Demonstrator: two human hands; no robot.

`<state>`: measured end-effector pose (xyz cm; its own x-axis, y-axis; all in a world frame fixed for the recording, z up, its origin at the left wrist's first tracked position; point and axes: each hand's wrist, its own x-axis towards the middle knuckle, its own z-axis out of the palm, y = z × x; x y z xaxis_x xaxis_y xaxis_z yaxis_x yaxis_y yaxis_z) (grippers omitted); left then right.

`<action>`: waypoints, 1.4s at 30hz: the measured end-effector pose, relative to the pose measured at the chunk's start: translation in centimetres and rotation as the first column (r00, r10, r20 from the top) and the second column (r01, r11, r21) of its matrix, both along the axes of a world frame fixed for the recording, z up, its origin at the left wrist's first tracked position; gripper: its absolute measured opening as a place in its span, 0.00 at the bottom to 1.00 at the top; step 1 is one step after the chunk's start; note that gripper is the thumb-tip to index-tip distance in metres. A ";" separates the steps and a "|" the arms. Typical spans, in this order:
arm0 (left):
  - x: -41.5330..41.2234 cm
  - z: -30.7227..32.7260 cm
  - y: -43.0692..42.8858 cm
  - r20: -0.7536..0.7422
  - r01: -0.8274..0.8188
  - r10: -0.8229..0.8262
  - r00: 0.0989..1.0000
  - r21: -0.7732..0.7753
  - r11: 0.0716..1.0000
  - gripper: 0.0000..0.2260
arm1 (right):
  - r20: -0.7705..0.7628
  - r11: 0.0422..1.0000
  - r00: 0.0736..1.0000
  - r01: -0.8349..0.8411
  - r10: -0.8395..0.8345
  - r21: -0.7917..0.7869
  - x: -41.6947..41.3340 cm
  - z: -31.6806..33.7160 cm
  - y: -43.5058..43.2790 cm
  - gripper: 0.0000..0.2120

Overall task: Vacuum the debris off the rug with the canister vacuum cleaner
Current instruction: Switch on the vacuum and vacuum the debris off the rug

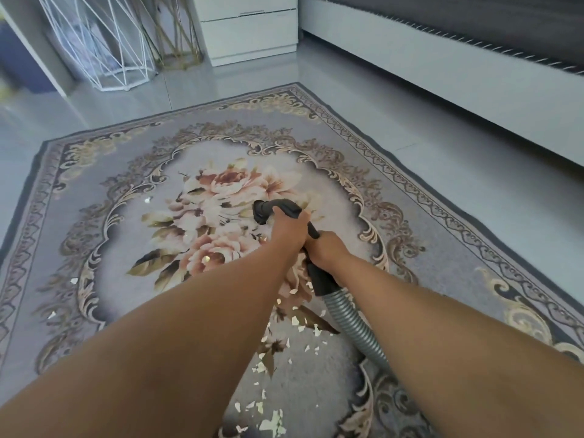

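A grey rug (pixel 126 172) with a floral centre and ornate border lies on the floor. Pale debris flakes (pixel 297 320) are scattered over its near middle, with a few single flakes (pixel 147 200) further left. My left hand (pixel 289 229) is closed around the curved black vacuum handle (pixel 275 206), whose open end points left over the flowers. Just behind it, my right hand (pixel 327 249) grips the black cuff (pixel 320 281) where the ribbed grey hose (pixel 354 327) begins. The hose runs down to the lower right. The canister is out of view.
A white wire basket (pixel 104 49) and a gold wire stand (pixel 180 36) are at the back left. A white drawer unit (pixel 249 26) stands behind the rug. A long white bed base (pixel 442 80) runs along the right. Glossy grey tile floor (pixel 426 159) surrounds the rug.
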<state>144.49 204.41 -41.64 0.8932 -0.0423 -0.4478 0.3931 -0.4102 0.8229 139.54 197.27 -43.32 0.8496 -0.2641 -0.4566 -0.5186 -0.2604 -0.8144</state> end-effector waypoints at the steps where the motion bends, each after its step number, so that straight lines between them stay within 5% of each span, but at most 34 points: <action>1: 0.5 0.1 0.3 0.017 -0.024 0.024 1.000 -0.007 1.000 0.35 | -0.009 1.000 1.000 0.004 -0.003 0.003 0.8 0.2 0.4 0.11; 5: 0.7 -0.4 0.9 0.077 -0.082 0.083 0.994 -0.020 0.996 0.33 | -0.043 0.999 0.999 -0.028 0.027 -0.028 1.6 0.4 1.2 0.08; 9: -1.1 -2.2 2.3 0.074 -0.199 0.205 0.976 -0.074 0.977 0.23 | -0.054 0.915 0.976 -0.218 0.212 -0.341 -0.6 0.1 2.2 0.05; 13: -2.0 -2.7 4.9 -0.011 -0.257 0.257 0.966 -0.016 0.966 0.19 | -0.134 0.731 0.922 -0.371 0.364 -0.572 -2.1 0.0 4.3 0.16; 19: -1.9 -2.5 7.2 -0.127 -0.285 0.278 0.952 -0.038 0.958 0.21 | -0.138 0.607 0.880 -0.419 0.454 -0.675 -2.8 0.2 6.0 0.24; 25: -3.4 -2.2 6.9 -0.089 -0.304 0.297 0.951 -0.068 0.950 0.20 | -0.132 0.624 0.888 -0.408 0.440 -0.666 -4.0 1.0 4.9 0.20; 30: -5.5 -1.0 4.3 -0.003 -0.307 0.311 0.950 -0.166 0.937 0.19 | -0.035 0.728 0.914 -0.345 0.404 -0.593 -5.2 2.4 2.1 0.17; 42: -7.3 -0.5 2.0 -0.055 -0.190 0.182 0.982 -0.206 0.960 0.34 | -0.005 0.822 0.937 -0.310 0.350 -0.478 -6.7 3.3 -1.2 0.19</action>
